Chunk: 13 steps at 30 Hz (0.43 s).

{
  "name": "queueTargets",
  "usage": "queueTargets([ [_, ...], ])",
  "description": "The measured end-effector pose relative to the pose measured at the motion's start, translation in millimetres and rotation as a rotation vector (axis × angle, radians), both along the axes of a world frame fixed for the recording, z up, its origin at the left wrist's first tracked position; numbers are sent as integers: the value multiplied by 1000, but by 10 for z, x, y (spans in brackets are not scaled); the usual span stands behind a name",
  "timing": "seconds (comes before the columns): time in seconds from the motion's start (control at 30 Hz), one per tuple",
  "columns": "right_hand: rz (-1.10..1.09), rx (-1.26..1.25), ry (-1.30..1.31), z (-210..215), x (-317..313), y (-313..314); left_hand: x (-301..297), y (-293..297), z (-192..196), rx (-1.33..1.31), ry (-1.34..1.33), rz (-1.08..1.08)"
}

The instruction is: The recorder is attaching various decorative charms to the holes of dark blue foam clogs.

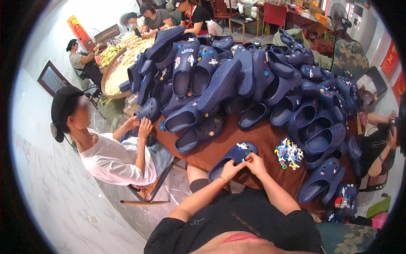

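A navy foam clog [229, 157] lies on the brown tabletop [203, 156] right before me, its toe pointing away and to the right. White and coloured charms [242, 146] show on its upper. My left hand [232, 169] is closed on the near side of the clog. Beside it my right hand [256, 164] is closed in a pinch at the clog's right side; a small dark green bit shows by the fingertips, too small to name. Right of my hands lies a small heap of loose charms [289, 154] in white, blue, yellow and green.
A large pile of navy clogs [220, 86] covers the table's far half and right side. At the left a seated person in a white shirt [114, 156] handles a clog [148, 109]. Another person's hands [391, 131] show at the right edge. Several people work at the back.
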State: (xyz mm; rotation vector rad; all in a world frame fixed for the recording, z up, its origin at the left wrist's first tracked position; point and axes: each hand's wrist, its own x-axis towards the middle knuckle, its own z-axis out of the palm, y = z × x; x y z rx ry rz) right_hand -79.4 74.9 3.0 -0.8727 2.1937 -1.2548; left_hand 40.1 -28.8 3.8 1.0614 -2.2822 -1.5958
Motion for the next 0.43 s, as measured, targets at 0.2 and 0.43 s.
queueTargets([
  [0.2, 39, -115, -110, -19, 33, 27, -117, 19, -206, -190, -85, 104],
  [0.43, -98, 17, -411, -354, -61, 197, -201, 73, -112, -230, -108, 192],
])
